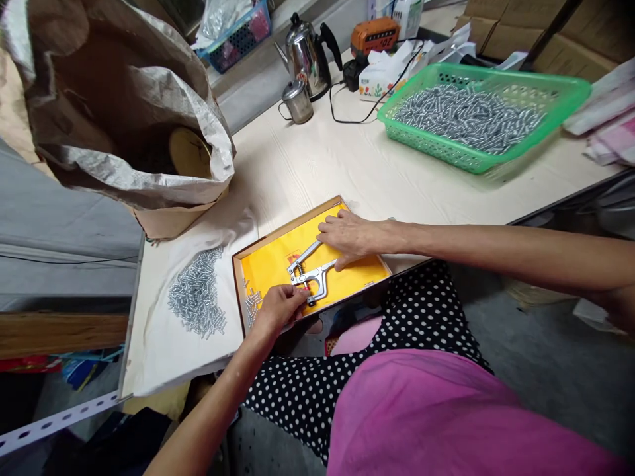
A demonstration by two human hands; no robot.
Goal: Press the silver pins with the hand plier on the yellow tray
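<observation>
A shallow tray with a yellow bottom (262, 263) lies at the table's front edge. In it rests a silver hand press tool (313, 276) with two long handles spread apart. My right hand (350, 237) is closed over the handle ends. Beside the tool's jaw, my left hand (284, 304) has its fingertips pinched together; what they hold, if anything, is too small to make out. A few small metal pieces (253, 305) lie in the tray's left end. Left of the tray, a heap of similar pieces (197, 294) sits on a white cloth (153, 344).
A large open sack (149, 158) stands at the back left. At the back right is a green basket (555, 99) full of metal pieces. Behind are a metal cup (297, 104), a kettle (307, 59), a tissue box (380, 76) and a black cable (354, 121).
</observation>
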